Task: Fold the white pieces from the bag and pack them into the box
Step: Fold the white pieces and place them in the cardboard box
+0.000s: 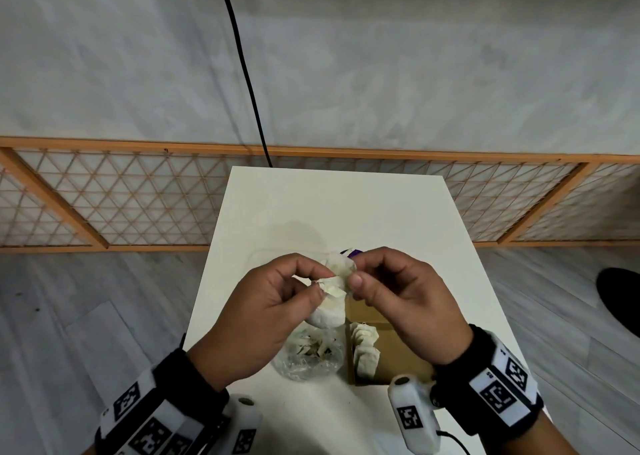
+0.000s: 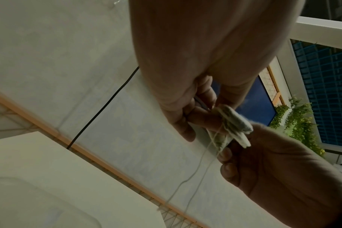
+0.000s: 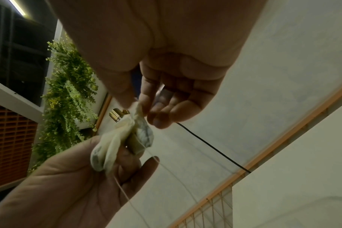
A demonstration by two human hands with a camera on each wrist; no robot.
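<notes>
— Where was the white piece point(image 1: 335, 278)?
— Above the table point(image 1: 332, 205), pinched between left hand point(image 1: 266, 312) and right hand point(image 1: 401, 302).
— And the box point(image 1: 391, 350)?
— Mostly hidden under the right hand.

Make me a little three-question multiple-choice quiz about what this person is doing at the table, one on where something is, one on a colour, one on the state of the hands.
1. Where is the cardboard box?
A. under the right hand
B. on the floor
C. at the far table edge

2. What colour is the table?
A. black
B. white
C. red

3. What are the two hands doing?
A. resting flat on the table
B. both pinching a white piece above the table
C. closing the box

Answers:
1. A, the box sits on the table beneath the right hand, beside the clear bag.
2. B, the tabletop shows white in the head view.
3. B, the left hand and the right hand each pinch the piece between them.
</notes>
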